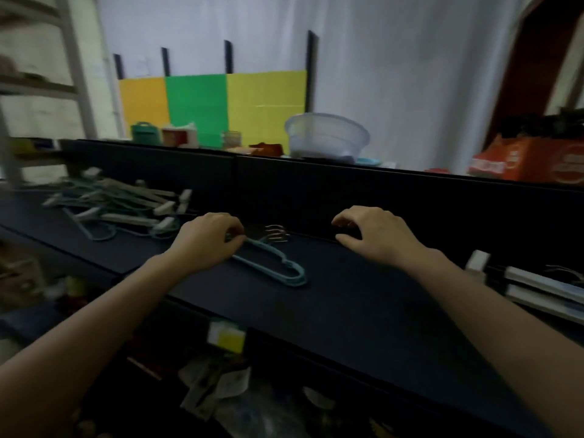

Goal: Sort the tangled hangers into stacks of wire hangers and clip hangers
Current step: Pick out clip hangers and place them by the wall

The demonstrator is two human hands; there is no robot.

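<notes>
**Wire hangers settled mid-counter, between the pile and the clip stack**

Head view: the left hand [208, 241] curls its fingers round one end of the teal wire hangers [275, 263]. They lie flat on the dark counter [347, 311] with their metal hooks bunched toward the back wall, probably so the stack stays aligned. The right hand [376, 235] hangs just beside them, fingers loosely bent and holding nothing, seemingly ready to steady the stack. The tangled pile [120, 210] waits far left. The clip hangers [537, 286] lie far right, well apart, keeping the kinds separate.
</notes>
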